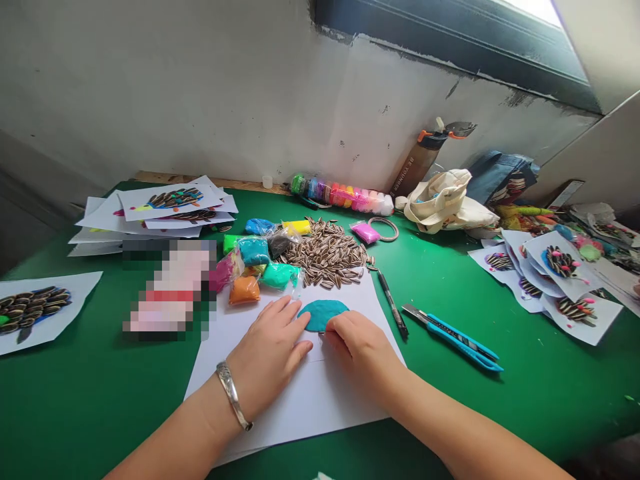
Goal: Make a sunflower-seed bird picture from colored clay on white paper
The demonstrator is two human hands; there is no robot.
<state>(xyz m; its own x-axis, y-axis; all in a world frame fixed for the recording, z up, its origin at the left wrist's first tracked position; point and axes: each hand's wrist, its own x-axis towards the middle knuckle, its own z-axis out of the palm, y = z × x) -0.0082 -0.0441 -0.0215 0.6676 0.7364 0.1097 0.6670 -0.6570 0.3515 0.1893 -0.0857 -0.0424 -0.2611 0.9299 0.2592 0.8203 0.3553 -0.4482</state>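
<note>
A flattened oval of blue modelling clay (323,315) lies on a sheet of white paper (240,427). My left hand (273,337) rests on the sheet with its fingers stretched out, the fingertips at the clay's left edge. At the clay's lower right edge, my right hand (357,343) is closed in a pinch. Something small and thin shows by its fingertips, too hidden to name. Just beyond the clay is a heap of striped sunflower seeds (330,253). Small bags of coloured clay, an orange one (245,291) among them, lie left of the seeds.
Right of the paper are a black pen (393,303) and a blue utility knife (455,337) with its blade tip showing. Seed-decorated sheets lie in piles at left (160,207) and right (560,267). A bottle (417,160) and a cloth bag (443,200) stand by the wall.
</note>
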